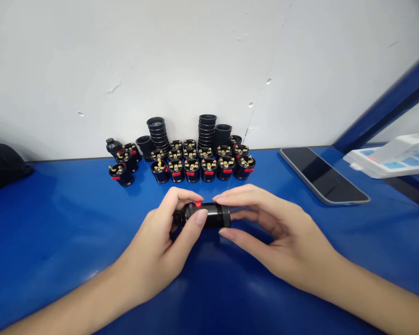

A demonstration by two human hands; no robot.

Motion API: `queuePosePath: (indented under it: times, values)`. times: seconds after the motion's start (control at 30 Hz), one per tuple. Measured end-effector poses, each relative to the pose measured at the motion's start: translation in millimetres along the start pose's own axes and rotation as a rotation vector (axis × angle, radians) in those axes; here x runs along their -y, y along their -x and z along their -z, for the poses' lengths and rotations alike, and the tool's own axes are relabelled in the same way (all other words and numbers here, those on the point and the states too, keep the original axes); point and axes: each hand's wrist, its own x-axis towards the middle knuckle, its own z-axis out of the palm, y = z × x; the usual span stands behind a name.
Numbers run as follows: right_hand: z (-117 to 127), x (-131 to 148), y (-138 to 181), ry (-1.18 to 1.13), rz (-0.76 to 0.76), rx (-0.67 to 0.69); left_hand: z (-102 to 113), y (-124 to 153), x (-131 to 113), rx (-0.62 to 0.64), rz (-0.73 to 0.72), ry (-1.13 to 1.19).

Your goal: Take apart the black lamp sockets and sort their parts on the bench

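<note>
A black electrical connector [214,215] with a red tab lies sideways between my hands, just above the blue table. My left hand [162,237] grips its left part, thumb in front and fingers over the top, close to the red tab. Around the ring at the right end curl the thumb and index finger of my right hand [275,228]. The connector's narrow left tip is partly covered by my left fingers. Beyond my hands stand several black connector bodies [208,170] with brass terminals and red tabs.
Stacked black sleeves [207,131] stand against the white wall, with another stack [158,132] to their left. An assembled-looking connector [114,146] is farther left. A phone [323,174] and a white power strip [391,160] lie right. Something black [5,167] sits at far left.
</note>
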Motion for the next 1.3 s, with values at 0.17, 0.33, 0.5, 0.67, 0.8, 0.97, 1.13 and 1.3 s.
queuePosePath:
  times: [0.17,0.33,0.5,0.67,0.8,0.97,1.13,1.3]
  values:
    - [1.3,-2.6,2.8,0.155,0.218,-0.006,1.1,-2.5,-6.8,0.006,0.112,0.081]
    - [0.0,0.3,2.9,0.159,0.166,0.006,-1.3,-0.9,-4.9,-0.002,0.042,0.048]
    - [-1.6,1.5,1.2,0.001,-0.103,0.028,-1.4,2.1,0.5,0.016,-0.09,-0.05]
    - [-1.0,-2.5,2.2,-0.002,0.062,-0.014,0.2,-1.2,-4.2,0.004,-0.011,0.011]
    - [0.2,-1.4,3.4,0.161,0.223,-0.02,0.6,-3.4,-9.0,0.0,0.098,0.087]
    - [6.5,3.3,3.6,0.352,0.321,-0.053,3.4,-7.0,-7.2,-0.071,0.175,0.099]
    - [9.7,1.3,2.9,0.302,0.221,-0.11,6.7,-7.9,-6.1,-0.142,0.024,-0.113]
    - [6.4,-0.2,3.5,0.209,0.212,-0.105,3.5,-5.0,-7.1,0.011,-0.231,-0.223]
